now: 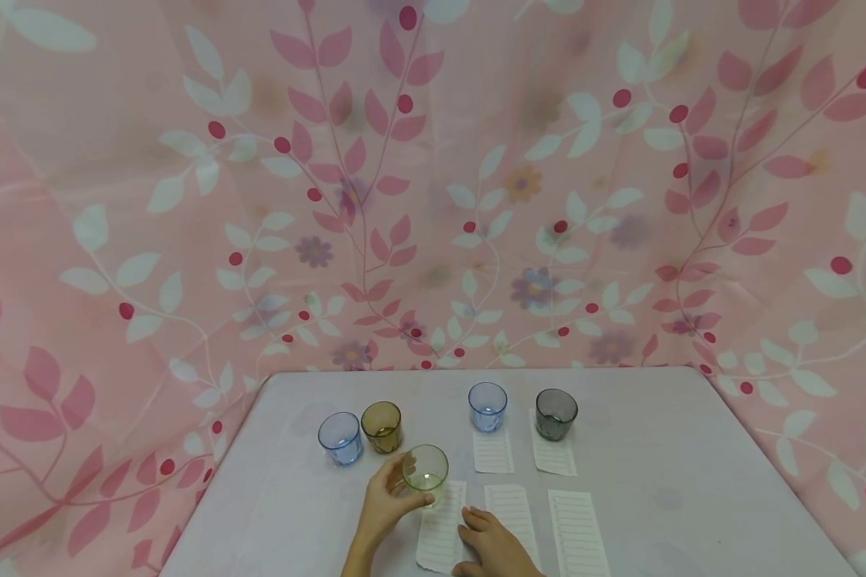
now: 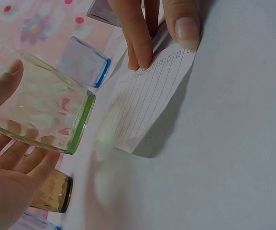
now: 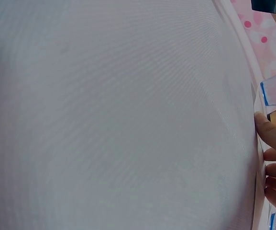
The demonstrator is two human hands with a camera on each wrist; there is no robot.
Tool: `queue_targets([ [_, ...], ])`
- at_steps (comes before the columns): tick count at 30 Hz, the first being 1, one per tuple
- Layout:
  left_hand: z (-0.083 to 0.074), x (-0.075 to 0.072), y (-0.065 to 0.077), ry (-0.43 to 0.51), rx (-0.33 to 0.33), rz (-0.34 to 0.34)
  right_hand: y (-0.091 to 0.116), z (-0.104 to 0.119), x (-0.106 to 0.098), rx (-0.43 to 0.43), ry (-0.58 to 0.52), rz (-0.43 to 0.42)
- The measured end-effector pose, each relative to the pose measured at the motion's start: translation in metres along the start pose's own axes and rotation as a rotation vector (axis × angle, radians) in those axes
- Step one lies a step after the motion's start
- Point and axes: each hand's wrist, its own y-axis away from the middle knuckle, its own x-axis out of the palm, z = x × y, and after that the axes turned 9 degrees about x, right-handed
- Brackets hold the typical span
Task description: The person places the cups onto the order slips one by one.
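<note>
My left hand (image 1: 384,506) grips a pale green glass cup (image 1: 429,469), thumb on one side and fingers on the other. In the left wrist view the cup (image 2: 47,103) is tilted, and its thick green base faces the table. Under and in front of it lies a lined paper slip (image 1: 440,535) with a row of small boxes along one end. My right hand (image 1: 496,548) rests at that slip's right edge, its fingertips (image 2: 142,57) touching the paper and the thumb apart from them. One long edge of the slip (image 2: 149,103) curls up and casts a shadow.
A blue cup (image 1: 341,439) and an amber cup (image 1: 382,427) stand at the left. Farther back, another blue cup (image 1: 487,407) and a grey cup (image 1: 556,415) stand at the tops of two slips. Two more slips (image 1: 514,513) lie to the right, on the white table (image 1: 664,481).
</note>
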Motion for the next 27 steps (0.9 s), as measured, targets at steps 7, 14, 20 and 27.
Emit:
queue_targets([
  [7,0.001,0.003,0.002,-0.013,-0.012,0.012,-0.001,0.007,-0.005,0.072,-0.007,0.064],
  [14,0.009,0.007,0.004,-0.003,-0.028,0.022,-0.001,0.006,-0.003,0.061,0.010,0.059],
  [20,0.017,0.011,0.008,0.000,-0.032,0.030,-0.002,0.006,-0.004,0.046,0.010,0.062],
  [27,0.018,0.014,0.011,0.025,-0.016,0.042,-0.002,0.006,-0.004,0.062,0.008,0.079],
])
